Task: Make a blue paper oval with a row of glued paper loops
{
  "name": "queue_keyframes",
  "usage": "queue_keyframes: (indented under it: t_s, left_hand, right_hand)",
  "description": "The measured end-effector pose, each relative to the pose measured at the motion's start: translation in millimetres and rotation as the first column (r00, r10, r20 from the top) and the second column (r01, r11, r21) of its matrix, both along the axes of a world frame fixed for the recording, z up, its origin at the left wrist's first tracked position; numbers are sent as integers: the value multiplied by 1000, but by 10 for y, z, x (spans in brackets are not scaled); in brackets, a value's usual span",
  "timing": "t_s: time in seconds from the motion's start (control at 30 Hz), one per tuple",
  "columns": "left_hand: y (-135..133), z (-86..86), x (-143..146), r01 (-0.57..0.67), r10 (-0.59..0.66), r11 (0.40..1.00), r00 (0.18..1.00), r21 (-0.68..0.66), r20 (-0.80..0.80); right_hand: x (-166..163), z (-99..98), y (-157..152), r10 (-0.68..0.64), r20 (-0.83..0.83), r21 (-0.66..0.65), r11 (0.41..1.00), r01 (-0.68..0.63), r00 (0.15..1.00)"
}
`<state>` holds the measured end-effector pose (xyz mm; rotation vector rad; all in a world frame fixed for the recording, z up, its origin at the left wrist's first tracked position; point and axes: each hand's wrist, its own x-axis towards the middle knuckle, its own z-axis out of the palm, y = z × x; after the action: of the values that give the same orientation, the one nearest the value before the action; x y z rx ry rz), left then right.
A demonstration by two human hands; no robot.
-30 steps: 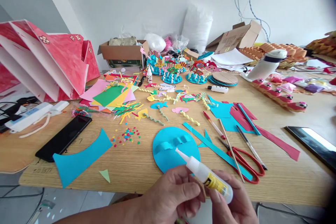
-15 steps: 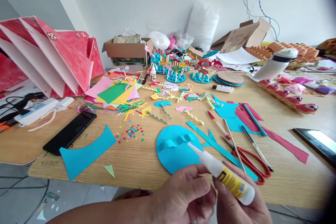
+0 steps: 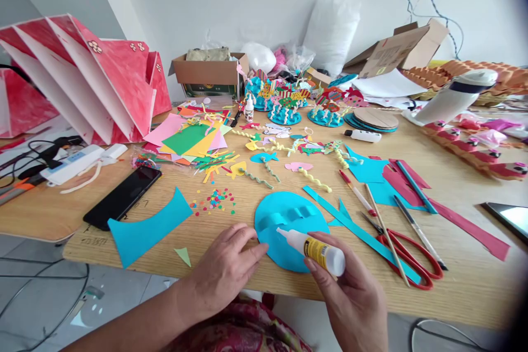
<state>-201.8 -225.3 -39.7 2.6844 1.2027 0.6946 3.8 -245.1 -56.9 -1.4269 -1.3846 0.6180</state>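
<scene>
A blue paper disc (image 3: 289, 214) with wavy paper strips glued across its top lies near the table's front edge. My right hand (image 3: 350, 297) is closed round a small white glue bottle (image 3: 315, 246) with a yellow label, its nozzle pointing left over the disc. My left hand (image 3: 225, 267) rests on the table with fingers stretched out, fingertips touching the disc's left edge.
Red-handled scissors (image 3: 408, 256), brushes and blue and red paper strips lie right of the disc. A black phone (image 3: 122, 197), a blue curved cutout (image 3: 142, 228) and confetti (image 3: 214, 199) sit to the left. Coloured sheets, finished blue crafts (image 3: 284, 104), boxes and red boards (image 3: 82, 77) fill the back.
My left hand let go of the bottle and moved down to the disc's left edge. My right hand lowered the bottle over the disc. The view shifted a little.
</scene>
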Motion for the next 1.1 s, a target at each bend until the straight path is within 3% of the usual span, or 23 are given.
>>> queue_keyframes:
  t_s: [0.27,0.53,1.1]
  left_hand:
    - [-38,-64,36,-32,20,996,989,-80,-149]
    - [-63,-89,37,-37,21,994,987,-99,-158]
    - [-59,-91,30,-34,21,996,985,-77,-170]
  right_hand:
    - [-117,25,80,-27,34,6,1000,27,999]
    - [-105,46,161,-34,175,110,994,14,984]
    - [-183,14,194,-37,155,145,989,14,987]
